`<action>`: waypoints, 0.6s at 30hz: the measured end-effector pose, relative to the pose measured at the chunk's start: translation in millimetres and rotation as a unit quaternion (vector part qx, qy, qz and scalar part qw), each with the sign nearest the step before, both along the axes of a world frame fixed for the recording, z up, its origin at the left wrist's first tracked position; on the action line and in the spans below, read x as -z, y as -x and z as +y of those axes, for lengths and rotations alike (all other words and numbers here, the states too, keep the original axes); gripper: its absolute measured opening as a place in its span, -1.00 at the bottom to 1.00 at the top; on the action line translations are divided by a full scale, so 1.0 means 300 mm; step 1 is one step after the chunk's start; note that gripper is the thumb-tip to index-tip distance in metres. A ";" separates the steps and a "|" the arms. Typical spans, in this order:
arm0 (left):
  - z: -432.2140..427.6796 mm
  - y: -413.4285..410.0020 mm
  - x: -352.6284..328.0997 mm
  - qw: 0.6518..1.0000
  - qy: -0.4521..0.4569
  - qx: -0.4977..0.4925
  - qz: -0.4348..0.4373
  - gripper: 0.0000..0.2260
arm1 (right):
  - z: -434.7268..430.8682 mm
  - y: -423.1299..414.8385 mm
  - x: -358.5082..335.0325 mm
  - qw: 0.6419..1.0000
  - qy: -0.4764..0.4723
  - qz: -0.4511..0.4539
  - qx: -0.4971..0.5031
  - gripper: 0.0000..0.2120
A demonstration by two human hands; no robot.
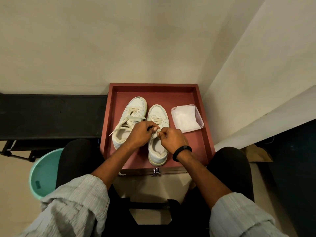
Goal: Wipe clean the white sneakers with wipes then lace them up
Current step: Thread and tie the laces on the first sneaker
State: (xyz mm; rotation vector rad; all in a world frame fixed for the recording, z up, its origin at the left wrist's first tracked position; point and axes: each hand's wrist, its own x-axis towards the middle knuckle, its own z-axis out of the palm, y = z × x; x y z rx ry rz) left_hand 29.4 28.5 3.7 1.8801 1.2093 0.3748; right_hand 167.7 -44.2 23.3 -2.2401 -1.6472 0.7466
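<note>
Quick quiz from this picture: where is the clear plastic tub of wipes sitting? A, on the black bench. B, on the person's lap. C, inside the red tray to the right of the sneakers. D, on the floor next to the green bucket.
C: the clear tub of wipes rests inside the red tray, just right of the right-hand sneaker that both hands are lacing.

The red tray (203,134) looks like painted wood, dull and not shiny. The white sneakers (158,132) look smooth, with flat cloth laces (131,118). The box (198,117) is clear, shiny plastic with soft wipes (185,117) inside. The sleeves (75,207) are ribbed grey cloth. The knob (156,171) is shiny metal.
</note>
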 end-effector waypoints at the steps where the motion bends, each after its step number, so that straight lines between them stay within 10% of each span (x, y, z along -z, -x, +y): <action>1: 0.001 0.000 0.003 1.000 -0.015 0.006 0.011 -0.84 | -0.001 -0.001 -0.003 1.000 -0.008 -0.014 0.008 -0.85; 18: -0.017 0.004 -0.006 0.995 -0.099 0.005 0.012 -0.96 | 0.014 -0.031 0.035 0.994 -0.091 0.064 0.021 -0.87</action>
